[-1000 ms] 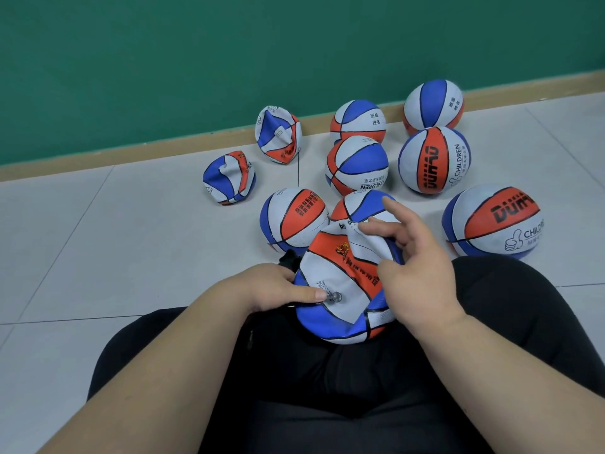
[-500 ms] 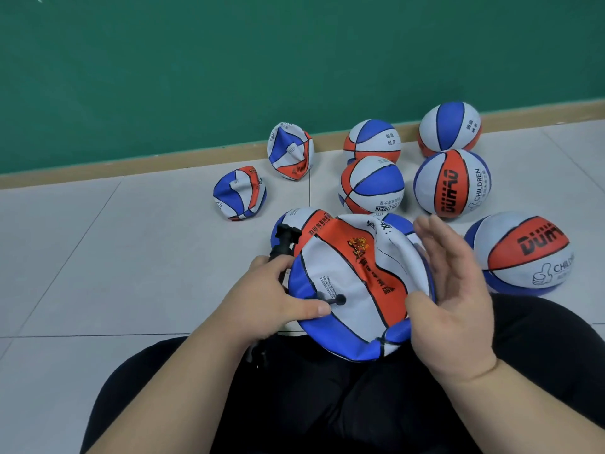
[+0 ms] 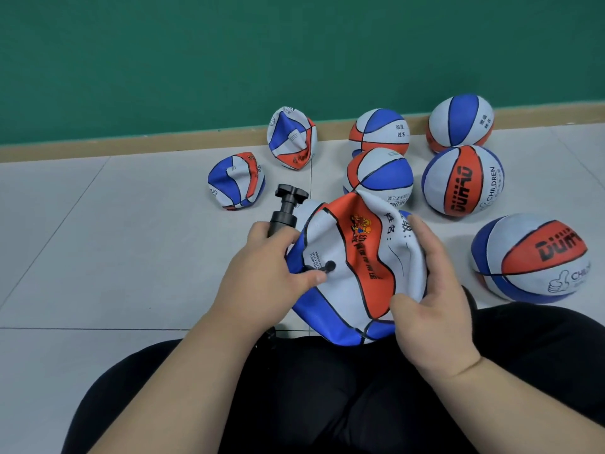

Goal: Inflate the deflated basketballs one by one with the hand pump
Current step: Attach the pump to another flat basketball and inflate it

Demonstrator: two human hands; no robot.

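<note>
Seen from above, a seated person in black trousers point(image 3: 327, 398) holds a limp, half-collapsed ball point(image 3: 360, 253) over the lap, just above a tiled floor point(image 3: 98, 244). The left hand point(image 3: 262, 276) is curled round the barrel of a black pump point(image 3: 283, 221), whose handle sticks up just left of the ball. The thumb lies beside the pump's nozzle point(image 3: 329, 266), which touches a white panel of the ball. The right hand point(image 3: 432, 290) grips the ball's right edge, thumb in front and fingers wrapped over the top. On the floor beyond, two flat balls point(image 3: 235, 181) lie to the left and five round balls point(image 3: 463, 180) sit to the right, near a green wall point(image 3: 229, 60).
</note>
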